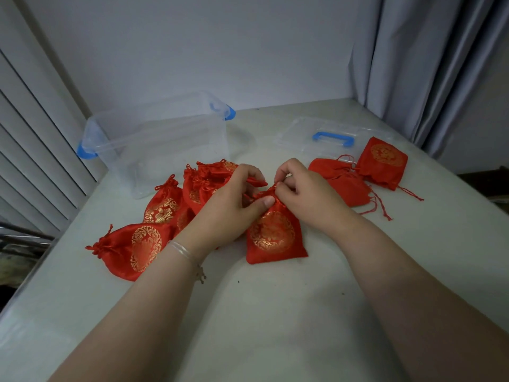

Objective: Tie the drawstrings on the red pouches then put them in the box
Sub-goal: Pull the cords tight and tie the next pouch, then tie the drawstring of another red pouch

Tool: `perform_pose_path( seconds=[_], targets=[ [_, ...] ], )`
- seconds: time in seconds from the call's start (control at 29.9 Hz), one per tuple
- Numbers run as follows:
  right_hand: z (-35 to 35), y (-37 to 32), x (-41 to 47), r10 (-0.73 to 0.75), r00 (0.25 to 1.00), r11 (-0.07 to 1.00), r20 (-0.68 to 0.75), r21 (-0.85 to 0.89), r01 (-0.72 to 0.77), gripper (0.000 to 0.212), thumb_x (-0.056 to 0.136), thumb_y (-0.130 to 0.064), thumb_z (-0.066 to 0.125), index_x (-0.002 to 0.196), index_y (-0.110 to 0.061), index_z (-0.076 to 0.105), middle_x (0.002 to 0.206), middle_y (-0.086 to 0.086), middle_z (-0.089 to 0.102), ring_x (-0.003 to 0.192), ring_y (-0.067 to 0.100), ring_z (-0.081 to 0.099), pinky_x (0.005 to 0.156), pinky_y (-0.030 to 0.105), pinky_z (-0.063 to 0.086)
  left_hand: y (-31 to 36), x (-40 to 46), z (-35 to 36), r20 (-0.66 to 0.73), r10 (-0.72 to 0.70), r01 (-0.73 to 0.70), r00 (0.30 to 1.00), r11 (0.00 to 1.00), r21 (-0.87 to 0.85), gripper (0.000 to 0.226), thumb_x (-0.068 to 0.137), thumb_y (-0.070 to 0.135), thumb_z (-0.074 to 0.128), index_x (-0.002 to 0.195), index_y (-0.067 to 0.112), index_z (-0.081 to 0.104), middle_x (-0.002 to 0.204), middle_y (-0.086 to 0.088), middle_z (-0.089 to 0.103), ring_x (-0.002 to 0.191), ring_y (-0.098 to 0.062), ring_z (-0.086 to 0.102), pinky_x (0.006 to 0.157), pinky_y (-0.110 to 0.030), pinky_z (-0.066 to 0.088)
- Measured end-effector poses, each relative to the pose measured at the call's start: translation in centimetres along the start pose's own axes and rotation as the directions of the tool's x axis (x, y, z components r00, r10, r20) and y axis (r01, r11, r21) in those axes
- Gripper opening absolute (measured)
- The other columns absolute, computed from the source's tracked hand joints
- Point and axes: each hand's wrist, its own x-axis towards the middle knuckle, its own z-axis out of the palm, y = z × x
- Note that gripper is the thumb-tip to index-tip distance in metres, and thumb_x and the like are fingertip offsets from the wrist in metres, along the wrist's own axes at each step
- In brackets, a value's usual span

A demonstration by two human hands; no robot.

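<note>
A red pouch with a gold round pattern (pixel 275 238) lies on the table in front of me, its gathered neck pointing away. My left hand (pixel 228 205) grips the neck, thumb pressed on the cloth. My right hand (pixel 300 188) pinches the drawstrings at the top of the same pouch. Several closed red pouches (pixel 162 205) lie in a heap to the left. Two flat pouches with loose strings (pixel 382 164) lie to the right. The clear plastic box with blue latches (pixel 154 144) stands at the back left, with no pouch showing inside.
The box's clear lid with a blue handle (pixel 332 137) lies flat at the back right. A grey curtain (pixel 429 64) hangs at the right, slatted panels (pixel 30 139) at the left. The white table (pixel 275 312) drops off at its left edge.
</note>
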Motion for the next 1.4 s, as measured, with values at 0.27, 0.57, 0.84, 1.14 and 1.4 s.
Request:
perform_pose_path(
  seconds=[0.27,0.57,0.84,1.14,1.4],
  targets=[
    [-2.4,3.5,1.0,0.35,0.914,0.868,-0.205,-0.296,-0.398,0.025,0.09,-0.033,0.056,0.111,-0.021,0.054,0.119,0.008,0.054,0.113,0.029,0.049,0.094,0.039,0.042,-0.7,0.3,-1.2,-0.351,-0.147,0.178,0.925,0.983,0.055,0.031,0.087,0.035,0.063,0.113,0.033,0.046,0.099,0.009,0.056,0.086,-0.013,0.057,0.074,-0.03,0.045],
    [-2.9,6.1,1.2,0.567,0.807,0.659,-0.164,-0.496,-0.565,0.056,0.089,-0.051,0.051,0.133,-0.018,0.043,0.136,0.013,0.037,0.123,0.036,0.036,0.099,0.046,0.036,-2.2,0.4,-0.9,-0.407,0.198,0.064,0.892,0.835,0.547,0.046,0.074,0.013,0.053,0.119,0.017,0.056,0.12,-0.005,0.052,0.108,-0.027,0.045,0.093,-0.035,0.037],
    [-4.2,7.1,1.5,0.585,0.7,0.582,-0.409,-0.389,-0.714,0.054,0.095,-0.048,0.038,0.13,-0.008,0.05,0.143,0.016,0.032,0.131,0.036,0.027,0.105,0.047,0.025,-1.0,0.1,0.3,-0.253,0.241,-0.052,0.937,0.812,0.581,0.034,0.078,0.023,0.049,0.109,0.022,0.063,0.121,0.003,0.057,0.114,-0.021,0.049,0.098,-0.038,0.039],
    [-4.1,7.4,1.5,0.707,0.643,0.543,-0.296,-0.357,-0.761,0.045,0.096,-0.02,0.034,0.138,-0.005,0.037,0.144,0.014,0.035,0.132,0.032,0.03,0.107,0.046,0.026,-1.5,0.3,0.8,-0.253,0.244,-0.067,0.936,0.832,0.551,0.027,0.087,0.031,0.049,0.108,0.023,0.063,0.119,0.006,0.057,0.116,-0.017,0.048,0.1,-0.032,0.036],
    [-4.2,3.0,1.1,-0.018,0.771,0.975,-0.637,-0.18,-0.127,0.025,0.084,-0.009,0.057,0.108,-0.009,0.059,0.116,0.011,0.056,0.109,0.025,0.051,0.091,0.033,0.037,-0.7,0.2,0.8,-0.334,0.273,-0.098,0.902,0.884,0.457,0.028,0.09,0.027,0.058,0.117,0.018,0.059,0.117,0.004,0.058,0.112,-0.014,0.05,0.096,-0.027,0.04]
  ],
)
